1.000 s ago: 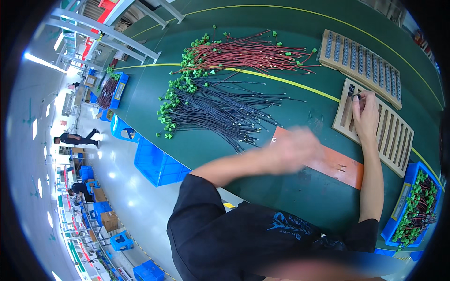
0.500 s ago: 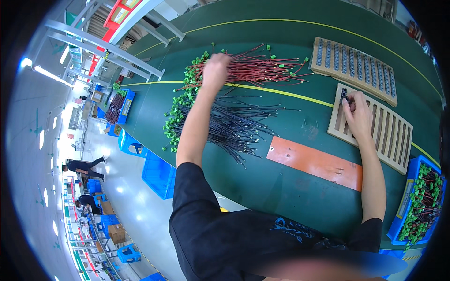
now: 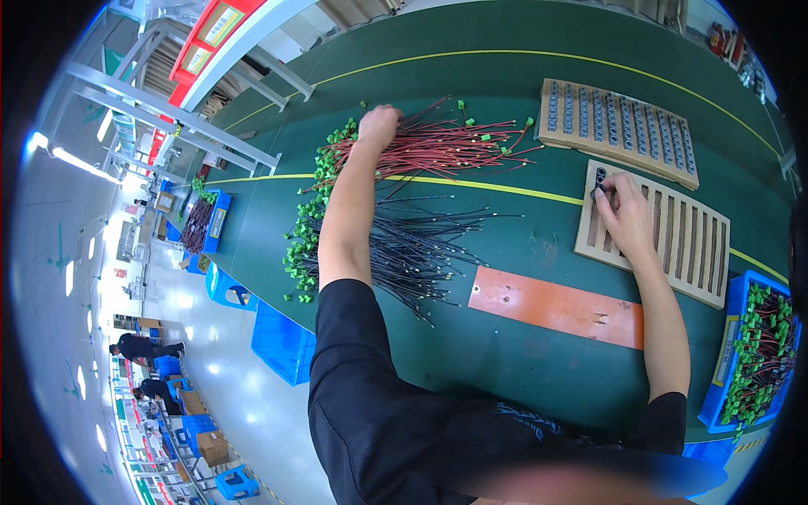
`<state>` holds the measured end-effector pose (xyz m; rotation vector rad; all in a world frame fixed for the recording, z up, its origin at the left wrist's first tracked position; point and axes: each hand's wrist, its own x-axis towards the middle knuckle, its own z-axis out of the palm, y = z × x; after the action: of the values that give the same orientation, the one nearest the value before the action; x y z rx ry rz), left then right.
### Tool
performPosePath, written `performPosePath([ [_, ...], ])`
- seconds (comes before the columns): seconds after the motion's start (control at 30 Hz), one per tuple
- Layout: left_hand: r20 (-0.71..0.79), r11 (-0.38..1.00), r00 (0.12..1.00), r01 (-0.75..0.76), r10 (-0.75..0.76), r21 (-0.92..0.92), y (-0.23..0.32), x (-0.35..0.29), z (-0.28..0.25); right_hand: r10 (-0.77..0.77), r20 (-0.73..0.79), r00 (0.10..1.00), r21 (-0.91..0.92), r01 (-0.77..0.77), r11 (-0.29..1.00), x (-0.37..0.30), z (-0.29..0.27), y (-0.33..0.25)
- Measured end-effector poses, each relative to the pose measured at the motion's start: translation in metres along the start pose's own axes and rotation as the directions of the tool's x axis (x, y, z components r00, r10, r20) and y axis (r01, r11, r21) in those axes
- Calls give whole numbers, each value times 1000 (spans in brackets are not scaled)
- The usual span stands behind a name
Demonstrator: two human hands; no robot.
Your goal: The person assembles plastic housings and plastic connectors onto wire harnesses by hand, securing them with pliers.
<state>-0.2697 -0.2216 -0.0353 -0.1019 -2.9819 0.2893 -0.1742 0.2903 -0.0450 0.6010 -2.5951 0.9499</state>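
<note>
My left hand (image 3: 378, 126) is stretched out to the far left of the green table (image 3: 471, 362), fingers closed on the bundle of red wires (image 3: 438, 145) with green connectors. A bundle of black wires (image 3: 404, 252) lies just nearer me, under my forearm. My right hand (image 3: 623, 210) rests on the near slotted wooden tray (image 3: 673, 244), pressing small dark ring parts (image 3: 599, 178) into its top-left slot. A second wooden tray (image 3: 619, 126), filled with rows of dark rings, lies behind it.
An orange plate (image 3: 555, 307) lies flat on the table in front of me. A blue bin (image 3: 757, 353) of finished wires sits at the right edge. Blue bins (image 3: 282, 341) stand on the floor to the left, and people work far off down the aisle.
My left hand swung from above the orange plate out to the far left and settled on the red wires. My right hand stayed on the slotted tray.
</note>
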Motion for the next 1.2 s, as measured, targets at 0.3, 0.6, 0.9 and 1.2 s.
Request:
performPosePath([
  [0.3, -231, 910, 970, -21, -82, -414, -45, -34, -88, 24, 27, 999, 7, -24, 1000, 6, -1, 4],
  [0.6, -172, 811, 946, 132, -274, -570, -47, -62, -116, 15, 12, 1000, -28, -15, 1000, 5, -1, 8],
  [0.9, -650, 697, 548, -158, -527, -699, -72, -88, -150, 12, 16, 1000, 16, -12, 1000, 5, -1, 6],
  [1.2, -247, 959, 952, -227, 181, -172, -11, -131, -164, 23, 26, 999, -1, -23, 1000, 7, -2, 15],
])
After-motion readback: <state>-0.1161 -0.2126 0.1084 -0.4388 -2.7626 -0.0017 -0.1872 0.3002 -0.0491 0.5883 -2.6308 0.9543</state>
